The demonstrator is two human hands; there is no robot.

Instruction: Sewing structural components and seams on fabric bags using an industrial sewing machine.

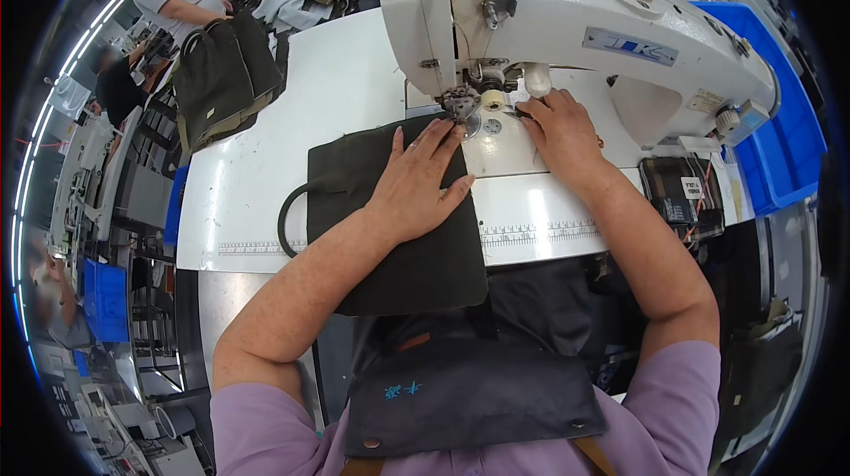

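A dark olive fabric bag piece with a looped handle lies on the white sewing table, its lower part hanging over the front edge. My left hand rests flat on it, fingers spread, the fingertips close by the presser foot. The piece's upper right corner is at the needle area of the white sewing machine. Right of the needle, my right hand is on the machine bed with its fingers bent together. Something small and dark shows at these fingertips; its kind is unclear.
Stacked dark bags with handles lie on the table's left end. A folded dark plaid piece sits at the right, near a large blue bin. A printed ruler strip runs along the front edge. Other people work at the far left.
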